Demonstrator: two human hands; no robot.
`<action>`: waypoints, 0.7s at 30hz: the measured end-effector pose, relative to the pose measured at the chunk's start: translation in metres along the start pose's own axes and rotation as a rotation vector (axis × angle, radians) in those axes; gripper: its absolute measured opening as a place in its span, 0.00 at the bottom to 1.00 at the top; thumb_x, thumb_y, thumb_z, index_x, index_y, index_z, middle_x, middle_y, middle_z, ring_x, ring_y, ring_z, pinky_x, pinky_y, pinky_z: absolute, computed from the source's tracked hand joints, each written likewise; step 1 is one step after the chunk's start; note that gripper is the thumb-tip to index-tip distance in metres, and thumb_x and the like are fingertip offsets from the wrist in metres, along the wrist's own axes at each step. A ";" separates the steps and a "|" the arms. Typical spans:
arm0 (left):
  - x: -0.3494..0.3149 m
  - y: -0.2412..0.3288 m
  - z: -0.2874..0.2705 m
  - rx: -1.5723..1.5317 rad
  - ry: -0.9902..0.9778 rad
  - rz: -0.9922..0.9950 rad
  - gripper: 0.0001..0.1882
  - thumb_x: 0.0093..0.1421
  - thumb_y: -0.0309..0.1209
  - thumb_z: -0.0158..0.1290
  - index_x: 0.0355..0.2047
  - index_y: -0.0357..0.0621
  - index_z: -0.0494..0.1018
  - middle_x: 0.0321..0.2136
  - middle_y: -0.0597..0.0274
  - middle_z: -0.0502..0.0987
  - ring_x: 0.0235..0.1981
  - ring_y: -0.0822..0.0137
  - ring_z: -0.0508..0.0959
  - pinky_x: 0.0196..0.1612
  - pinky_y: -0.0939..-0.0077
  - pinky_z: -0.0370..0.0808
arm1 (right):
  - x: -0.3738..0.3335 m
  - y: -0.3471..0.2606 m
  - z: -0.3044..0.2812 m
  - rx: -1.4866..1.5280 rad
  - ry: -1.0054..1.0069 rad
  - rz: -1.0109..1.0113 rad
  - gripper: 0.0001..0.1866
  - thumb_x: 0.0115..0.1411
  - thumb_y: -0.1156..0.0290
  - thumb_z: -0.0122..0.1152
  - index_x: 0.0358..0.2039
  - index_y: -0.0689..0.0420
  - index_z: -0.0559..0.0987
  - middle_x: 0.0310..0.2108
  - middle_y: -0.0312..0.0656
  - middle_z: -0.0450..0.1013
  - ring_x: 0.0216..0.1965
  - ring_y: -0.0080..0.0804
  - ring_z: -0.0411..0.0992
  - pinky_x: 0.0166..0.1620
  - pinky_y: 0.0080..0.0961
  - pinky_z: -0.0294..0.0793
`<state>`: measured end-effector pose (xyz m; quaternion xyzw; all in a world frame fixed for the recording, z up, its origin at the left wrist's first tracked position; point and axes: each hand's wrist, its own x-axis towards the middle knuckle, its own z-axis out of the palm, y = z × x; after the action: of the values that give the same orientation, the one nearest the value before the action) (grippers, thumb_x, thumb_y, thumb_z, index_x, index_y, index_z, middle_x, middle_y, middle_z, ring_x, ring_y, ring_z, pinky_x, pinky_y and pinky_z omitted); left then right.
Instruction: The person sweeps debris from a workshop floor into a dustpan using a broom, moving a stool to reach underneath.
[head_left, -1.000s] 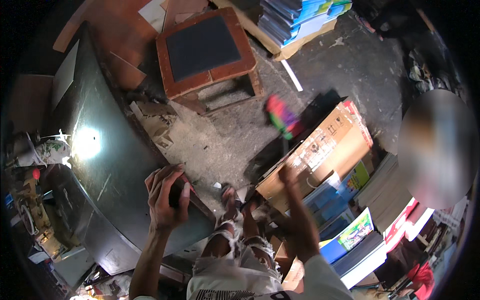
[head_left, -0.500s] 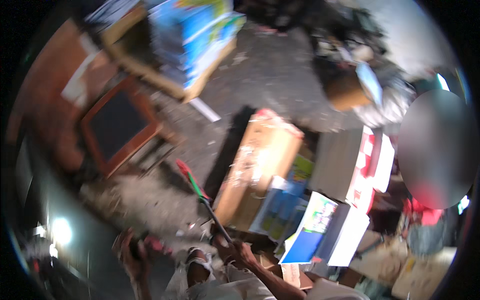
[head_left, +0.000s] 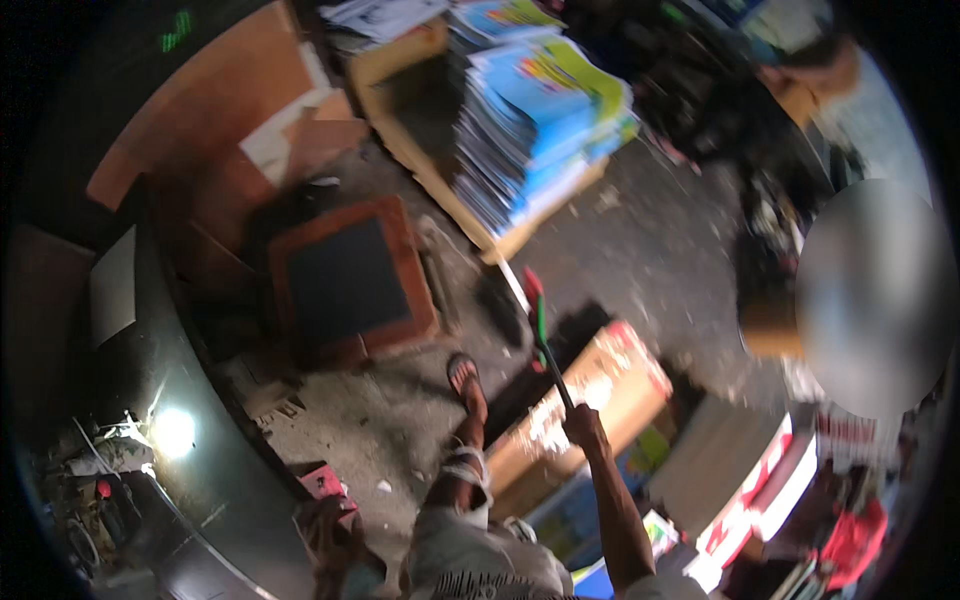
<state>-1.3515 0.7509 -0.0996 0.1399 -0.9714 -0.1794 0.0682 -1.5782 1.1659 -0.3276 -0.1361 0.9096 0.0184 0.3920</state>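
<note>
My right hand (head_left: 587, 428) is closed around a slim black stick (head_left: 556, 376) with a green and red far end. It holds the stick out over a long cardboard box (head_left: 610, 375) with shiny tape, and the coloured end points away from me above the floor. At the lower left, my left hand (head_left: 335, 545) is dark and smeared, so its fingers cannot be made out. It is nearest to a pink-red box (head_left: 320, 480).
A stool with a dark seat (head_left: 345, 280) stands ahead left. Beyond it, stacked blue-and-green booklets (head_left: 550, 110) lie in an open carton (head_left: 400, 145). A grey table (head_left: 225, 500) with a bright lamp (head_left: 174, 432) runs along the left. Packages (head_left: 720, 460) lie right; a blurred-out person is beyond.
My view has swung, shifting the scene. My right arm is now stretched further forward with the stick, and one of my legs has stepped out onto the floor. The left hand stays low.
</note>
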 end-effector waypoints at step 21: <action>0.311 -0.313 0.222 -0.742 0.320 -0.596 0.37 0.54 0.55 0.47 0.55 0.40 0.58 0.56 0.54 0.57 0.58 0.62 0.57 0.58 0.72 0.54 | 0.198 -0.162 -0.250 0.067 0.104 -0.274 0.13 0.52 0.70 0.49 0.28 0.70 0.73 0.26 0.62 0.71 0.32 0.59 0.71 0.33 0.46 0.71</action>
<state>-1.6108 0.4514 -0.3944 0.4033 -0.7373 -0.5008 0.2072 -1.8429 0.9285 -0.2847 -0.2469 0.9017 -0.0726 0.3475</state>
